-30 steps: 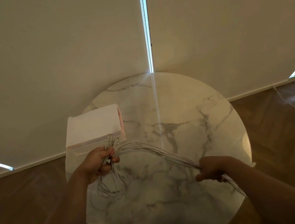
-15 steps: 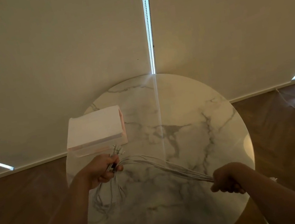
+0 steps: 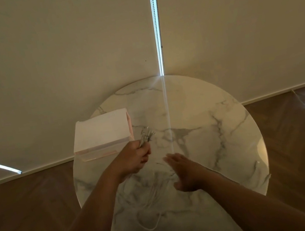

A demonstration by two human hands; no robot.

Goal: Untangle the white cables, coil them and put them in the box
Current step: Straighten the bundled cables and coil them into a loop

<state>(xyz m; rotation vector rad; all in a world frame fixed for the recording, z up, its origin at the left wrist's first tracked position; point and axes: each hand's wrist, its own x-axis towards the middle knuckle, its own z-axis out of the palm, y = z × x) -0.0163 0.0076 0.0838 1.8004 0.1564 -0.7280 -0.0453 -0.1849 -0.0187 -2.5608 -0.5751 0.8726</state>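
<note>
By the box (image 3: 102,131), left hand (image 3: 132,159) seemingly grips cables (image 3: 145,134).

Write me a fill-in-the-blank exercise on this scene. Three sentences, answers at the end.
1. The left hand grips the white cables; the right hand holds ____.
2. The box stands on a ____ marble table.
3. The cables' loose loops lie on the ____, outside the box.

Missing words: nothing; round; table
</note>
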